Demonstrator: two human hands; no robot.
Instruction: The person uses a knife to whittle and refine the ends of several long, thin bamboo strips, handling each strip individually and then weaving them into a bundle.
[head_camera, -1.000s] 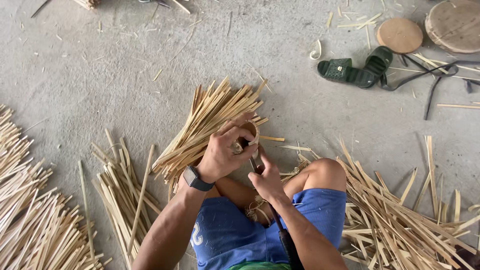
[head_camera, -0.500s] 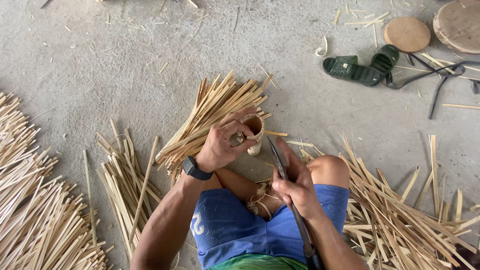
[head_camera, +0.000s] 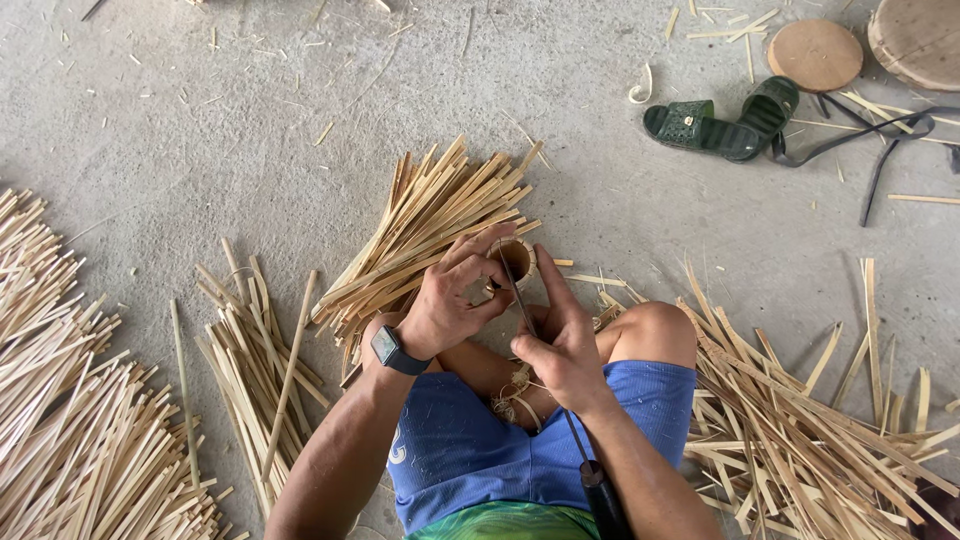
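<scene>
I sit on a concrete floor in blue shorts. My left hand (head_camera: 455, 290), with a dark watch on its wrist, grips a short hollow bamboo tube (head_camera: 515, 259) that stands upright in front of my knees. My right hand (head_camera: 560, 340) holds a long thin knife (head_camera: 545, 370); its blade tip rests across the open top of the tube and its dark handle points back under my forearm. A pile of split bamboo strips (head_camera: 430, 225) lies just behind the tube.
Heaps of split bamboo strips lie at the left edge (head_camera: 60, 400), left of my arm (head_camera: 255, 365) and to the right of my knee (head_camera: 820, 430). A pair of green sandals (head_camera: 720, 120), a dark strap (head_camera: 870, 135) and round wooden discs (head_camera: 815, 55) lie at the upper right.
My right hand has come forward again from beside my thigh, and the knife blade has moved onto the tube's top. The left hand has kept its hold on the tube.
</scene>
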